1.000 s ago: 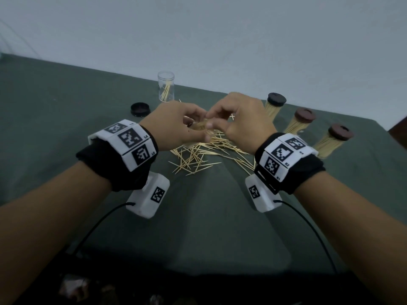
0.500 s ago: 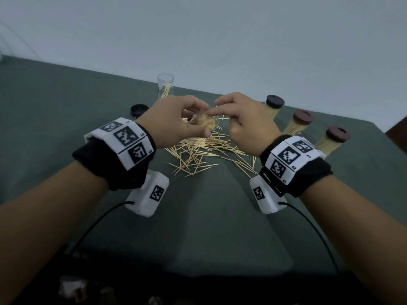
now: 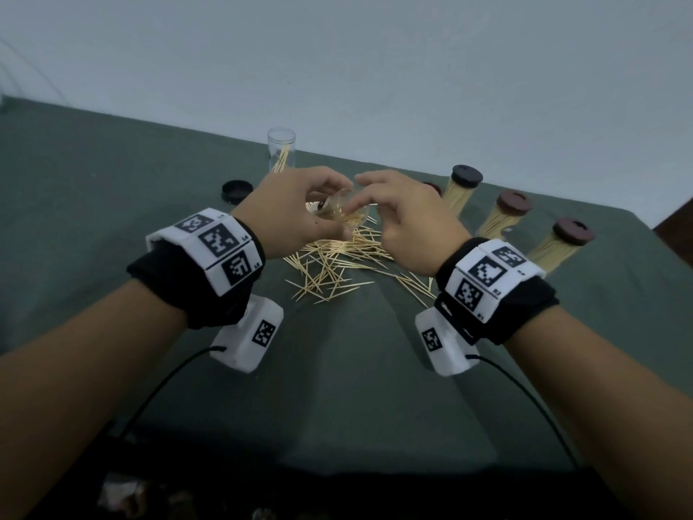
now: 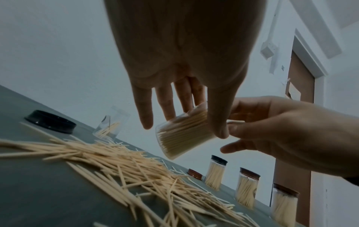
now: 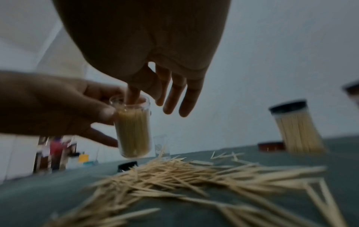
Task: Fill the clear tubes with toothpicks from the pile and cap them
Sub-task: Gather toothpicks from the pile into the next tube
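Observation:
My left hand (image 3: 339, 210) grips a clear tube (image 3: 356, 217) packed with toothpicks, tilted above the pile (image 3: 337, 264). In the left wrist view the left hand's (image 4: 186, 116) thumb and fingers wrap the tube (image 4: 184, 135). My right hand (image 3: 354, 197) is at the tube's open mouth. In the right wrist view its (image 5: 136, 93) thumb and forefinger dip into the mouth of the tube (image 5: 134, 132), pinching toothpicks, other fingers straight. A second clear tube (image 3: 281, 152) stands uncapped at the back with a few toothpicks. A black cap (image 3: 236, 190) lies left of it.
Three full capped tubes (image 3: 461, 189) (image 3: 504, 215) (image 3: 562, 245) stand in a row at the right on the green cloth (image 3: 337, 369). A loose brown cap (image 4: 194, 174) lies near them. A wall rises just behind the table.
Both hands have lifted a little above the pile. The tube has tipped so its mouth faces the right hand, whose outer fingers have spread.

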Demonstrator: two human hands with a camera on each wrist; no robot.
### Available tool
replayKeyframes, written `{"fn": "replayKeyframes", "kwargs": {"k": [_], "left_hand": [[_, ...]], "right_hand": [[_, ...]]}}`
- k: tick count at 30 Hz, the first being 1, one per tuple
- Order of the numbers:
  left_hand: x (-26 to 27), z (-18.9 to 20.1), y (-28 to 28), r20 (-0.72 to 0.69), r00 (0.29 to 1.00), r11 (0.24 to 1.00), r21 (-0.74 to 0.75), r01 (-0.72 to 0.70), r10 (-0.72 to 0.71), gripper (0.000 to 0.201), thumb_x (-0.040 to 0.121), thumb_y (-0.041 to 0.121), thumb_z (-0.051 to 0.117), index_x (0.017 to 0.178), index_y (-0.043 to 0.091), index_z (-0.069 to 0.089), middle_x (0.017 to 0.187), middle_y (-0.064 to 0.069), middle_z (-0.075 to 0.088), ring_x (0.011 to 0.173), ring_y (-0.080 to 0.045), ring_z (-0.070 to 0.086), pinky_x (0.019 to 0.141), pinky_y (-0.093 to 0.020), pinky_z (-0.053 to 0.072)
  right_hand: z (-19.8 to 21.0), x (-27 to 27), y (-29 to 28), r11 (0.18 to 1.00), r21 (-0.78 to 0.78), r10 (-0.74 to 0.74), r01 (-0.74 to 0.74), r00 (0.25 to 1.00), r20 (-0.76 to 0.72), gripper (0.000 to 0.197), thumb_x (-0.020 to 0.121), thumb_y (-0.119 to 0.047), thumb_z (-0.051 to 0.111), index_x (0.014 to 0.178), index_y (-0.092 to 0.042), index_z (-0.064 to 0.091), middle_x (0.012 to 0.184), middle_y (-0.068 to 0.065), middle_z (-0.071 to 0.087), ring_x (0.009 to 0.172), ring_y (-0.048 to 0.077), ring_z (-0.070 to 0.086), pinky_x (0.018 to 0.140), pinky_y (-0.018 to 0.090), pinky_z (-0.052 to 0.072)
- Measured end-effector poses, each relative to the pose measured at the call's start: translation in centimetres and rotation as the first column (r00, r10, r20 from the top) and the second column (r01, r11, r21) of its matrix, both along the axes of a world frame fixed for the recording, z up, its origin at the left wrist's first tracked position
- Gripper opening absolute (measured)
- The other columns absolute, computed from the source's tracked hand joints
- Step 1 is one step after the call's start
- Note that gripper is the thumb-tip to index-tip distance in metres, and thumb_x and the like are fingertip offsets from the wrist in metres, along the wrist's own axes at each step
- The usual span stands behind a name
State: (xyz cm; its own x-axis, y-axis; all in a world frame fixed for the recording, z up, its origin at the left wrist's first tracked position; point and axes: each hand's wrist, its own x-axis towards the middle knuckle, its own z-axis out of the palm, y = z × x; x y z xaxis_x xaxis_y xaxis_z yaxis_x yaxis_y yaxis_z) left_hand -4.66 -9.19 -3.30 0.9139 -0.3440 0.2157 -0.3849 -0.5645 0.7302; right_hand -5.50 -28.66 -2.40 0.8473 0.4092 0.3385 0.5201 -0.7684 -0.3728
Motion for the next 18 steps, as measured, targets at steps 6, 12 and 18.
{"fn": "replayKeyframes", "kwargs": {"k": [6,12,18], "left_hand": [[0.26,-0.08,0.20,0.010,1.000,0.999,-0.020,-0.027,0.027,0.058,0.068,0.036,0.086,0.121,0.029,0.062,0.115,0.017,0.066,0.113,0.001,0.059,0.103,-0.022,0.043],[-0.14,-0.07,-0.53,0.061,0.998,1.000,0.007,0.002,-0.002,0.055,0.070,0.030,0.086,0.120,0.028,0.063,0.110,0.020,0.064,0.103,0.014,0.055,0.082,0.007,0.034],[-0.20,-0.06,-0.70,0.034,0.998,0.998,-0.032,0.051,-0.050,0.054,0.070,0.028,0.086,0.118,0.031,0.063,0.109,0.020,0.067,0.107,0.014,0.057,0.083,0.003,0.039]], "right_hand": [[0.10,0.24,0.08,0.998,-0.041,-0.043,0.045,0.998,0.038,0.046,0.083,0.008,0.052,0.112,-0.023,0.068,0.140,0.003,0.049,0.129,0.021,0.046,0.102,0.025,0.033],[-0.35,0.39,0.47,0.966,-0.251,-0.083,0.057,0.992,-0.094,0.053,0.087,-0.001,0.053,0.136,-0.023,0.053,0.155,0.008,0.030,0.139,0.029,0.034,0.112,0.035,0.031],[-0.70,0.36,0.56,0.992,-0.120,-0.051,0.024,0.974,-0.222,0.052,0.080,0.001,0.053,0.124,-0.024,0.063,0.144,-0.002,0.045,0.132,0.018,0.043,0.110,0.032,0.034]]}}
